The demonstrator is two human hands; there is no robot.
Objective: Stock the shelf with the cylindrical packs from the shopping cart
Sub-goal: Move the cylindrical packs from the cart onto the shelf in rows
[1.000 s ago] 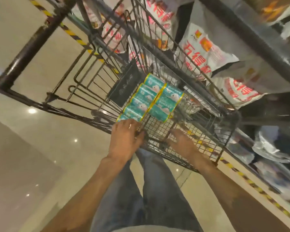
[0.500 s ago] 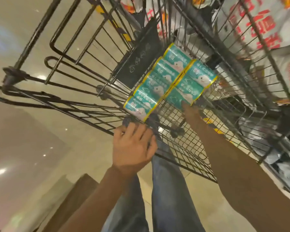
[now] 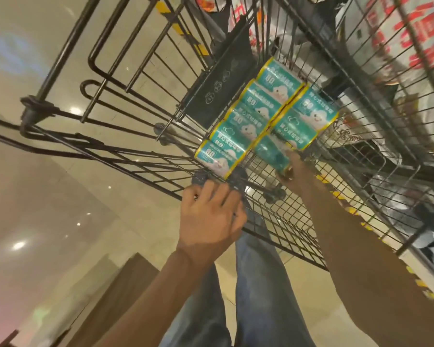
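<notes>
Several teal cylindrical packs (image 3: 258, 121) with yellow rims lie in two rows on the floor of a black wire shopping cart (image 3: 125, 136). My left hand (image 3: 209, 219) grips the cart's near rim. My right hand (image 3: 291, 169) reaches inside the cart and closes its fingers on the nearest pack (image 3: 271, 152) of the right row, which looks blurred. The fingertips are partly hidden behind that pack.
White bags (image 3: 411, 33) with red print fill the shelf at the upper right, behind the cart's far wall. A yellow-black floor stripe (image 3: 421, 284) runs along the shelf's foot. Shiny beige floor lies on the left, and my blue-jeaned legs (image 3: 261, 284) stand below the cart.
My right hand left the cart's rim, reached into the cart and took hold of the nearest pack. My view moved closer over the cart. The left hand stayed on the rim.
</notes>
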